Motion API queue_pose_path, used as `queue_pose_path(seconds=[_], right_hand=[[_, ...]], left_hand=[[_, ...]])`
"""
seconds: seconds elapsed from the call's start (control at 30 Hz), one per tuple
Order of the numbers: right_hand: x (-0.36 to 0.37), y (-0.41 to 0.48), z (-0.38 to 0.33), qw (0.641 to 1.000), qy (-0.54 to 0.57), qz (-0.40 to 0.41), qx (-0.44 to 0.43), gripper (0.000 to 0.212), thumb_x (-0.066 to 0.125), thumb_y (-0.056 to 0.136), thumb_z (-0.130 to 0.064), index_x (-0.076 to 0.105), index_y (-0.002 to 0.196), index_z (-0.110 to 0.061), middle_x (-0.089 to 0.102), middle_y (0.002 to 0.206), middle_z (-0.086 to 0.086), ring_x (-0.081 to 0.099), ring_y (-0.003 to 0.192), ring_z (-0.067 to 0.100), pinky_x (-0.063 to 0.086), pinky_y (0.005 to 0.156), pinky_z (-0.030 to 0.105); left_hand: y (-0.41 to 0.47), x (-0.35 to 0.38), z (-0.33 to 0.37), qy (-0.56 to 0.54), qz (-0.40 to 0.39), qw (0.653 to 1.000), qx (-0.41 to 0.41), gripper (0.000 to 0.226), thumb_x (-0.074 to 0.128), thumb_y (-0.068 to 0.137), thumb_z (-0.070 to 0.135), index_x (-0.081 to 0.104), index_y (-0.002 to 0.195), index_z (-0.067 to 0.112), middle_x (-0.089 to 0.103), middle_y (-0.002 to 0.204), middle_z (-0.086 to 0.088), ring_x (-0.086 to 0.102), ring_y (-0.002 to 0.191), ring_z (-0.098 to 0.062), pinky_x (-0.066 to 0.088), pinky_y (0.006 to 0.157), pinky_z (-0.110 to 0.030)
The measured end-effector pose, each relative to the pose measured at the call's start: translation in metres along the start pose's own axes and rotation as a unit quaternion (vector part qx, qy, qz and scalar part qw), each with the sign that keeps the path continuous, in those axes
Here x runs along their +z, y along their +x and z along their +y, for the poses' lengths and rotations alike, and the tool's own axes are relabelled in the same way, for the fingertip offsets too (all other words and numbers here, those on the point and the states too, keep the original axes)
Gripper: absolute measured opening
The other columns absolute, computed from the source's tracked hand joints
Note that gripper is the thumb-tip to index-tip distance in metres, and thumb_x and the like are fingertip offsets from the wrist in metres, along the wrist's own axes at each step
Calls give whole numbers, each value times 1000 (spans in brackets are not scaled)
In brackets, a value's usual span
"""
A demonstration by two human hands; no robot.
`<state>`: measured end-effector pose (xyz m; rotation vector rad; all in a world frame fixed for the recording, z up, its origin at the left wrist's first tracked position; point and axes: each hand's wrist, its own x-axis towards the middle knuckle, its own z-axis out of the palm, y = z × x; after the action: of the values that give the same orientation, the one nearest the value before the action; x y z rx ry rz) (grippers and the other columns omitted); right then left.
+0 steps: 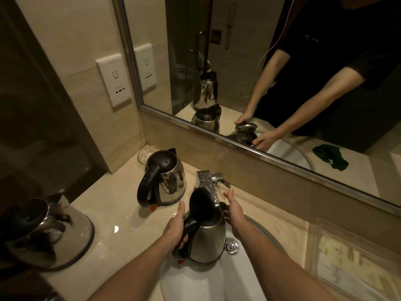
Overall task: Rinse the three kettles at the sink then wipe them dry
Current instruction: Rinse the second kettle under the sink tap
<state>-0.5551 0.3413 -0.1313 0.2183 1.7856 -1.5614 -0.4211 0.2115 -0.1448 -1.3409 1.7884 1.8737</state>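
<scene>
The brushed-steel kettle with its black lid flipped open (209,240) is held over the white sink basin (206,283), mouth just below the chrome tap (208,181) — probably to catch the water. The left hand (176,227) grips its black handle; the right hand (234,211), fingers straight, flanks its far side. Two shiny steel kettles, one closed (165,177) and one nearer (43,231), wait on the beige counter (108,213). The white wall socket's (115,81) print is unreadable.
</scene>
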Motion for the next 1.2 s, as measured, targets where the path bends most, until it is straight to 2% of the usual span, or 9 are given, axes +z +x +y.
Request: queue_pose_path(seconds=[0.1,0.5,0.7,0.83,0.93,0.97,1.03,1.07,1.2], right_hand=[[1,0,0,1000,-3,7,-4,69,24,94,-68,42,145,-26,43,148,12,39,136,30,26,115,47],[1,0,-1,1000,-10,8,-6,67,23,95,-66,41,146,-26,41,149,13,37,137,31,26,115,46],[0,1,-2,1000,-6,7,-1,66,23,96,-65,40,146,-25,41,149,14,37,137,31,25,115,45],[0,3,-1,1000,-5,10,-1,68,24,94,-67,42,145,-26,44,147,13,39,136,31,25,115,48],[0,4,0,1000,-9,12,-2,69,23,93,-68,42,145,-26,42,149,13,37,137,31,24,116,49],[0,4,0,1000,-10,12,-4,69,23,94,-68,42,145,-26,41,149,13,37,137,31,24,116,49],[-1,4,0,1000,-9,9,-8,70,24,94,-68,42,145,-25,42,148,13,37,137,31,25,116,48],[-1,4,0,1000,-7,8,-9,70,24,94,-68,42,145,-24,43,148,13,38,137,30,25,116,48],[-1,3,0,1000,-6,6,-8,69,24,95,-66,42,145,-23,43,148,14,38,137,31,25,116,46]], left_hand=[[0,0,0,-2,-2,1000,7,88,14,85,85,67,86,14,49,48,-4,47,42,-16,40,49,-27],[2,0,-1,1,-8,1000,13,85,14,86,84,60,70,15,49,48,-5,48,43,-17,41,51,-28],[2,0,-1,11,-5,1000,16,86,12,84,85,61,75,16,49,47,-4,48,42,-16,42,51,-28],[4,0,0,11,-9,1000,12,99,14,76,90,69,92,9,49,47,-4,48,42,-16,42,49,-27],[5,-1,0,10,-9,1000,8,106,15,82,87,68,117,3,49,47,-4,49,42,-16,42,46,-27],[5,0,0,9,-9,1000,8,103,16,81,87,69,113,5,49,47,-4,49,42,-16,42,46,-26],[4,1,0,9,-9,1000,12,93,15,80,87,66,87,10,49,47,-3,48,42,-16,41,48,-26],[3,1,1,7,-9,1000,13,90,15,82,85,64,81,10,49,47,-3,47,42,-16,40,48,-26],[3,1,-1,0,-5,1000,7,86,15,89,82,63,78,11,49,48,-3,47,42,-16,40,48,-26]])
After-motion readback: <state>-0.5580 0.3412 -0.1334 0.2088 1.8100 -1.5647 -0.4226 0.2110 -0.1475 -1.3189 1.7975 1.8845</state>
